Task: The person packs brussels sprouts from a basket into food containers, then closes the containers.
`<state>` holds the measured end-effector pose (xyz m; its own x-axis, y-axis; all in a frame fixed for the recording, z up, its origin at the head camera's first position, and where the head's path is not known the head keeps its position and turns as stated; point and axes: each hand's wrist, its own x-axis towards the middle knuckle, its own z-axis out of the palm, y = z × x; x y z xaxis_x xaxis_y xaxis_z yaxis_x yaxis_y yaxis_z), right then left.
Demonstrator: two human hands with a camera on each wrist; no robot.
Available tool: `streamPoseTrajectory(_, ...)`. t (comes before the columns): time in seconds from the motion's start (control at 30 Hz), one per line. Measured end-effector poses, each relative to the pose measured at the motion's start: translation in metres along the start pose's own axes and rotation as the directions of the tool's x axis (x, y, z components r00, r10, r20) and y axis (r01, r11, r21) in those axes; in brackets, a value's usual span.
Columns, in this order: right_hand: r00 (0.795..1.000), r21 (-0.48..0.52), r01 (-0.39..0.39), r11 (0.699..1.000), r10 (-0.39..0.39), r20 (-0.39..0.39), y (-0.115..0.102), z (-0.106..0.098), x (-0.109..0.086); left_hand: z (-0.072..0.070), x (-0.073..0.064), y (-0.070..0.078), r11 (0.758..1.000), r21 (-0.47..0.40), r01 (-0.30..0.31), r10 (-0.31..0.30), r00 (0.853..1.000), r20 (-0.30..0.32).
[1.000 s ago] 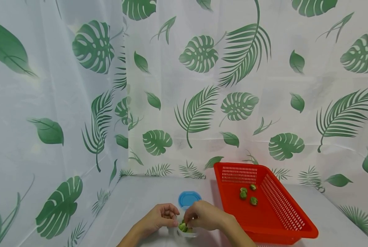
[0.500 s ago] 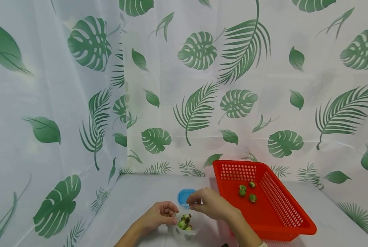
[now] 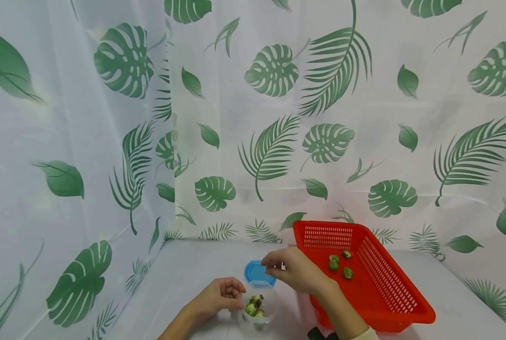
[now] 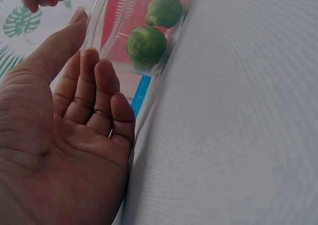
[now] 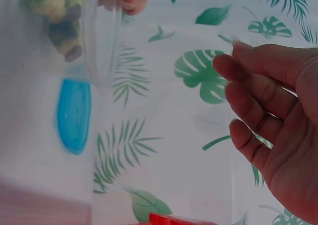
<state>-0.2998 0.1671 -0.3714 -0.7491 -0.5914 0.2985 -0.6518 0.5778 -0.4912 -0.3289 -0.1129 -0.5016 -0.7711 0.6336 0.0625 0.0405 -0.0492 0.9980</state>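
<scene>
A clear plastic container point(image 3: 272, 307) holding several Brussels sprouts point(image 3: 253, 305) stands on the table in the head view. My left hand point(image 3: 220, 298) is at its left side, with thumb and fingertips close against the rim; whether they touch is hard to tell. In the left wrist view, that hand's palm point(image 4: 64, 155) shows with loosely bent fingers. My right hand point(image 3: 293, 270) hovers above and to the right of the container, over the edge of a blue lid point(image 3: 257, 273). Nothing is between its relaxed fingers in the right wrist view, where the container point(image 5: 107, 41) appears at upper left.
A red perforated basket point(image 3: 399, 264) stands on the right, with several Brussels sprouts point(image 3: 348, 273) on its floor. Leaf-printed sheeting point(image 3: 274, 156) rises behind and to the left of the white table point(image 3: 185, 264). A dark object point(image 3: 316, 333) sits below the right forearm.
My right hand has lifted out of the container and moved up and right, uncovering the sprouts and, lately, more of the blue lid. The left hand has stayed beside the container.
</scene>
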Motion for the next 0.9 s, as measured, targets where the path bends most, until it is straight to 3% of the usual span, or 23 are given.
streamPoseTrajectory(0.43,0.996,-0.073,0.000,0.997,-0.007,-0.089,-0.012,-0.017,0.005,0.000,0.000,0.000,1.000,0.007,0.008,-0.008,1.000,-0.017)
streamPoseTrajectory(0.9,0.973,-0.055,0.031,0.998,-0.042,-0.227,-0.012,-0.041,0.010,0.000,0.000,0.000,1.000,-0.004,0.010,-0.010,1.000,-0.018)
